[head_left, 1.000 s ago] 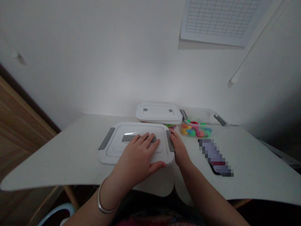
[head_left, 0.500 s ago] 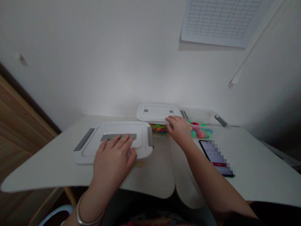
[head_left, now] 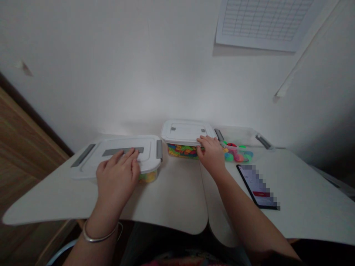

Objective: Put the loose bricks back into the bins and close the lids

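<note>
My left hand (head_left: 118, 178) lies on the white lid of a clear storage box (head_left: 149, 160) on the left, its fingers stretched across the grey handle strip (head_left: 109, 152). Yellow pieces show through this box's front. My right hand (head_left: 211, 155) rests at the front right corner of a second lidded box (head_left: 184, 133), fingers on the lid edge and thumb at the front side. Many small colourful pieces (head_left: 183, 150) fill that box. Neither hand is wrapped around anything.
To the right stands a clear box (head_left: 241, 147) without a lid, holding coloured toy pieces. A phone (head_left: 257, 186) with a lit screen lies in front of it. Two white tabletops (head_left: 177, 199) meet at a seam. A printed grid sheet (head_left: 257, 24) hangs on the wall behind.
The left box has slid left and slightly back under my left hand, widening the gap to the second box. My right hand and the second box have hardly moved.
</note>
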`<state>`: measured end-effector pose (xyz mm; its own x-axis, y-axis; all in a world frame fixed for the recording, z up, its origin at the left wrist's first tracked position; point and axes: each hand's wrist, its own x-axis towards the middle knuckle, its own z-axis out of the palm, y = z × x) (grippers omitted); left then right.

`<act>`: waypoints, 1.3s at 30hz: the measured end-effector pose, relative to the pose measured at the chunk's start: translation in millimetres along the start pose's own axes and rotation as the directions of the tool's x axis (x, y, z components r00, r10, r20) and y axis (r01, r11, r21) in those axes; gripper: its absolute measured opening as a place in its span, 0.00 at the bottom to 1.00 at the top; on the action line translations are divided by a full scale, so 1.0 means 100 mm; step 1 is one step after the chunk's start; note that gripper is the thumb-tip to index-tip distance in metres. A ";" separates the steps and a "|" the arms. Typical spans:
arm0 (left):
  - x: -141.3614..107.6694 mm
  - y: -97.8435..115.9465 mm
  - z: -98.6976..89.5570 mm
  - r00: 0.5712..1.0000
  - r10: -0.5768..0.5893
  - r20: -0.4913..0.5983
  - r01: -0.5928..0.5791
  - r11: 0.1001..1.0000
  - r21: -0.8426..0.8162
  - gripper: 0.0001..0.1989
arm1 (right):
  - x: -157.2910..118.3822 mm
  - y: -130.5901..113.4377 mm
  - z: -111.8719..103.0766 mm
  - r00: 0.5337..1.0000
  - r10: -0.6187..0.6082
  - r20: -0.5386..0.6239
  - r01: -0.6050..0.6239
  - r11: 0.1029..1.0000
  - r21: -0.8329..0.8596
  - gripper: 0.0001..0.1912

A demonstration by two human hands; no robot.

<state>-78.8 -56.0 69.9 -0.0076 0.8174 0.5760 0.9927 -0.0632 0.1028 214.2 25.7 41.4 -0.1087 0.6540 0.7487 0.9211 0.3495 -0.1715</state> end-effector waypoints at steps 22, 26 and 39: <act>0.90 -0.37 0.72 0.982 0.069 -0.176 -0.094 0.986 -0.137 0.20 | -0.04 0.08 0.14 0.997 -0.003 -0.076 0.006 0.999 0.042 0.15; 0.99 -0.37 0.80 0.987 0.055 -0.152 -0.079 0.984 -0.160 0.20 | -0.04 0.09 0.15 0.999 -0.013 -0.052 0.015 0.999 0.035 0.16; 1.01 -0.24 0.87 0.989 -0.015 -0.150 -0.010 0.986 -0.165 0.21 | -0.08 0.10 0.12 1.000 -0.019 -0.005 0.020 0.996 0.086 0.21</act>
<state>-92.4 78.0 54.8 -0.0407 0.7232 0.6895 0.9591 -0.1651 0.2298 219.9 32.1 26.1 -0.1246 0.6434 0.7553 0.8830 0.4191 -0.2114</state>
